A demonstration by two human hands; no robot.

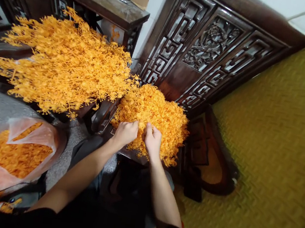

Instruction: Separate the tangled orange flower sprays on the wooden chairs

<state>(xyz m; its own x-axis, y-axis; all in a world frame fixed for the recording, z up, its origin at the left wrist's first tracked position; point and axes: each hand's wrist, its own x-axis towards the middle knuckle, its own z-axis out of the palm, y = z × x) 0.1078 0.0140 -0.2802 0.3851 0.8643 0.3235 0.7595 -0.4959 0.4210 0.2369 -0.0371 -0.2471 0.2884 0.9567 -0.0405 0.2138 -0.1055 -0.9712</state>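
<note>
Both hands are over a heap of small orange artificial flower pieces (169,120) piled on the seat of a dark carved wooden chair (170,90). My left hand (126,132) is closed in a pinch at the heap's near left side. Close beside it, my right hand (152,138) is also pinched, its thumb and forefinger together. Whatever lies between the fingertips is too small and too like the heap in colour to make out. To the left spreads a large bunch of orange branching plastic stems (70,66), its tips touching the heap.
A clear plastic bag (50,136) of orange pieces stands on the floor at lower left. Behind the bunch is a dark wooden side table (122,9) with a metal tool on it. A textured yellow-green surface (274,148) fills the right side.
</note>
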